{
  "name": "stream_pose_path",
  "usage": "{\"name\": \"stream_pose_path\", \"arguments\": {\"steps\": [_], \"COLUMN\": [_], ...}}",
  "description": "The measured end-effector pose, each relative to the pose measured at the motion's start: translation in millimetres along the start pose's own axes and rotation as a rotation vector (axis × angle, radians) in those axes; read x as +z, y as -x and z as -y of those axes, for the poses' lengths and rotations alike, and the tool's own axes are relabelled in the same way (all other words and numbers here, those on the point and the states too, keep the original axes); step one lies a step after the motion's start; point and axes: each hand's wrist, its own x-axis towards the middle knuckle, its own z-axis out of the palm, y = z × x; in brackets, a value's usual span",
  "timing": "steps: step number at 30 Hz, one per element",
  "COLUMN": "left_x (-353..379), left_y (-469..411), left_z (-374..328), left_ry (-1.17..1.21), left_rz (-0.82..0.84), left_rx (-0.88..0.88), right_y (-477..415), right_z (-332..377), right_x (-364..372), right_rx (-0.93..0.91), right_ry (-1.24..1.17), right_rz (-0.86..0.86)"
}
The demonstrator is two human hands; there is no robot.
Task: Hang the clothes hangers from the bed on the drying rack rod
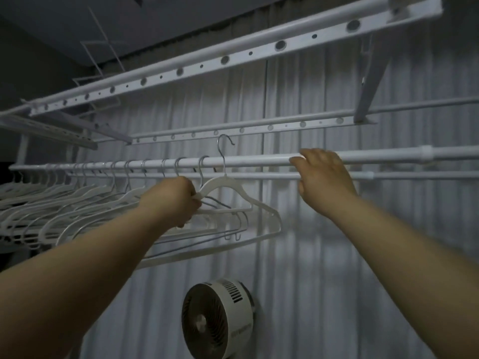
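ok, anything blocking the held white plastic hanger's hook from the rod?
Nothing visible. The left hand grips the white plastic hanger with a metal hook, its hook raised above the white drying rack rod. The rod below it is bare: the nearest hung hanger hook sits to its left, the right hand rests on the rod further right.
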Motion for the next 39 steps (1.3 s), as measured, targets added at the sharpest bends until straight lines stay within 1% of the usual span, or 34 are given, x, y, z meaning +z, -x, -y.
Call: {"name": "stream_pose_path", "arguments": {"steps": [5, 12, 18, 27, 30, 33, 36, 39], "left_x": [19.1, 43.0, 60.4, 61.2, 57.6, 44.8, 15.0, -21.4], "left_y": [-28.7, -45.7, -48.1, -43.0, -31.6, -9.3, 20.4, 64.1], "left_z": [-6.1, -14.1, -15.5, -15.8, -19.9, -21.8, -11.7, 14.7], "left_ry": [-0.042, -0.109, -0.079, -0.117, -0.177, -0.211, -0.200, -0.193], "left_rz": [0.002, 0.015, 0.037, 0.012, -0.046, -0.142, -0.250, -0.293], "left_rx": [-0.076, -0.092, -0.116, -0.111, -0.078, -0.014, 0.041, 0.030], "right_y": [-21.5, -24.6, -22.2, -13.8, -8.4, -4.4, -0.1, 8.5], "right_z": [-12.5, -24.8, -29.7, -24.6, -13.9, 5.7, 35.8, 77.5], "right_x": [11.0, 25.4, 30.1, 32.1, 33.3, 26.6, 9.8, -13.3], "right_rx": [0.127, 0.052, 0.026, 0.057, 0.058, 0.022, -0.016, -0.058], "right_ry": [0.146, 0.116, 0.094, 0.052, -0.025, -0.153, -0.287, -0.415], "right_rz": [0.033, -0.039, -0.067, -0.083, -0.117, -0.174, -0.225, -0.216]}}
